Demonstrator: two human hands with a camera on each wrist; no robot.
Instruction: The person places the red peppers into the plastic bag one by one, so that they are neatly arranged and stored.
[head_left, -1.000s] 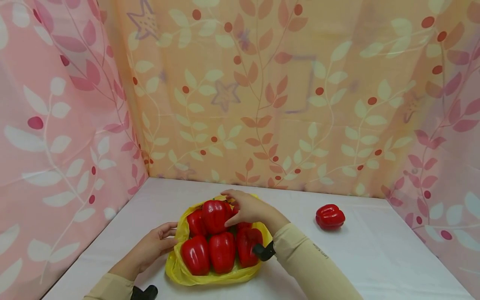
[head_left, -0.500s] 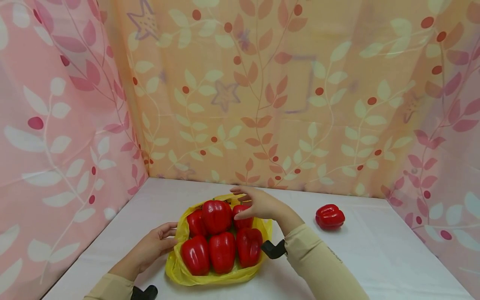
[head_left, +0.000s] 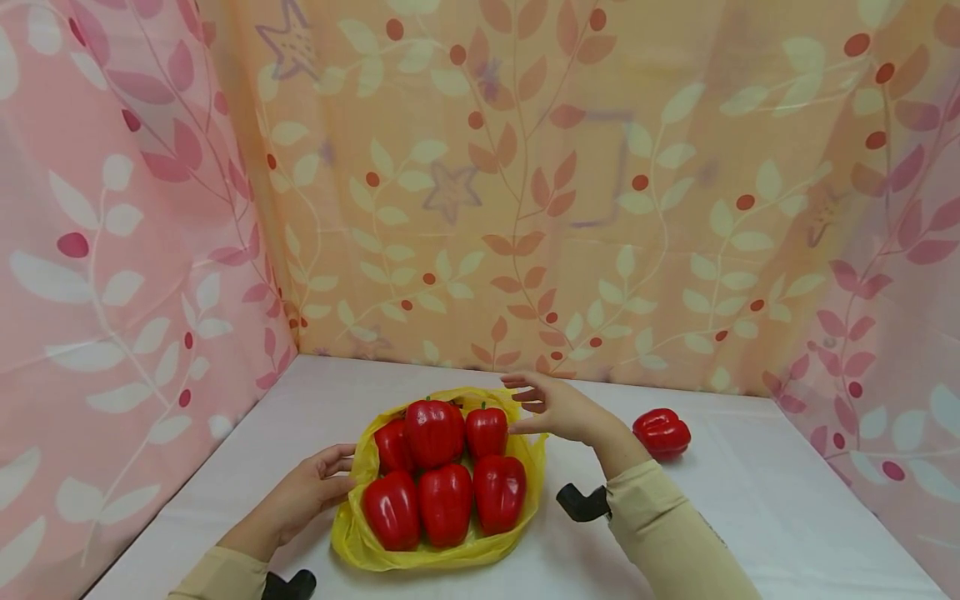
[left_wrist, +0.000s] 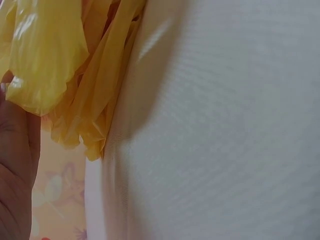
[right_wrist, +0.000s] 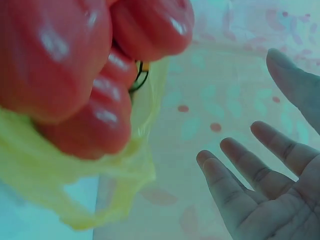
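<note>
In the head view a yellow plastic bag lies wide-mouthed on the table, with several red bell peppers inside. My left hand rests its loosely bent fingers against the bag's left side; in the left wrist view part of that hand is hidden behind the yellow plastic. To the right of the bag's rim hovers my right hand, fingers spread and holding nothing. The right wrist view shows this hand apart from the peppers and the bag's edge.
Another red bell pepper lies on its side on the white table, beyond my right forearm. Patterned cloth hangs behind the table and along both sides. Each wrist carries a black mount.
My right hand has drawn back to the right from over the peppers, uncovering the one at the upper right of the bag. The left hand and the bag have stayed in place.
</note>
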